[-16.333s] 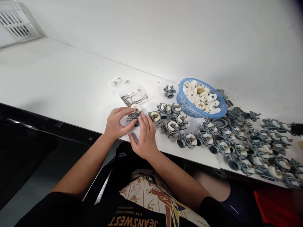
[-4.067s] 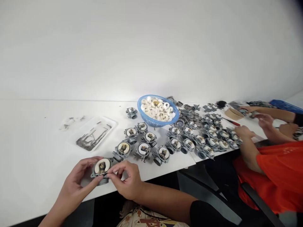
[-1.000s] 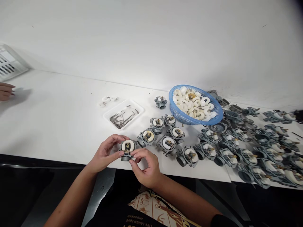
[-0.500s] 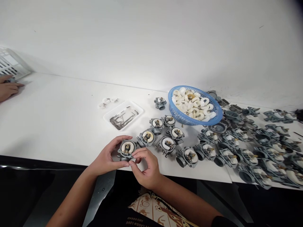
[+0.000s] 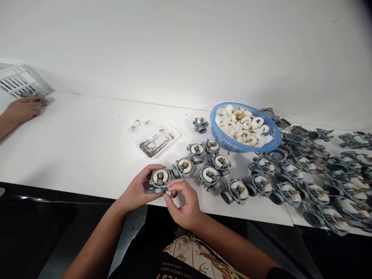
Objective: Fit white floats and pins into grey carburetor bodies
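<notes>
Near the table's front edge, my left hand [image 5: 139, 190] is wrapped round the left side of a grey metal carburetor body [image 5: 159, 179]. A white ring-shaped float sits in the body's open top, with brass parts at its centre. My right hand [image 5: 184, 203] is at the body's lower right, thumb and forefinger close together; what is between them, if anything, is too small to tell. Just right of the held body stands another carburetor [image 5: 185, 166] with a cream float. Behind my hands lies a white tray [image 5: 177, 135] of thin metal pins.
A blue basket [image 5: 216, 133] heaped with white floats stands at the back right. Many carburetors [image 5: 290, 193] cover the table's right side. Small white floats [image 5: 135, 123] lie behind the tray. At far left, another person's hand [image 5: 24, 109] touches a metal part beside a white crate [image 5: 20, 79].
The whole view has shifted, with table items appearing slightly further right. The other person's hand and the metal part under it show more fully. My hands keep hold around the same body.
</notes>
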`<state>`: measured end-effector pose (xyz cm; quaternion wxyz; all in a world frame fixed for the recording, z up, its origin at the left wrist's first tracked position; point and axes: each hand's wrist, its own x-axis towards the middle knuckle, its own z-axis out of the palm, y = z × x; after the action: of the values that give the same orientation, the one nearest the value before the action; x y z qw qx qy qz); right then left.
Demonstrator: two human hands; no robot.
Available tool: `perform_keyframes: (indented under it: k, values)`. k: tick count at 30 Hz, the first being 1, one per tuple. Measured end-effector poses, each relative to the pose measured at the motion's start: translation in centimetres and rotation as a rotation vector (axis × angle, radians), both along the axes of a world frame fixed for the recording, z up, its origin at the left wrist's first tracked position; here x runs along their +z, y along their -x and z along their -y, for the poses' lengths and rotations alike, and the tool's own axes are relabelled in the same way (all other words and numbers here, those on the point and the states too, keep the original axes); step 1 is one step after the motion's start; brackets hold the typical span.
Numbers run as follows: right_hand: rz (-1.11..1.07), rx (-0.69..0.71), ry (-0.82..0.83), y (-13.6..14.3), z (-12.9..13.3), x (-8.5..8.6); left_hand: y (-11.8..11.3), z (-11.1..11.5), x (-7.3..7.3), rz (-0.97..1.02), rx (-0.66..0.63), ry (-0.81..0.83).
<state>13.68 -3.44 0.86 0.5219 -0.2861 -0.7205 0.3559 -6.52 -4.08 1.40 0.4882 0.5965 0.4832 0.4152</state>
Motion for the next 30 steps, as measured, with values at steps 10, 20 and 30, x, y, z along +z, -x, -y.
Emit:
perform_keyframes:
  k: [10,20,30]
  values:
    - [0.009,0.009,0.014,-0.1,0.0,-0.1,-0.8,-0.6,0.2,-0.018,0.193,-0.101]
    - [0.02,0.0,0.024,0.0,0.0,-0.3,-1.3,-0.8,-0.3,-0.082,0.239,-0.035]
    - [0.017,-0.012,0.017,0.1,0.0,-0.4,-1.3,-0.4,-0.1,0.012,0.178,-0.057]
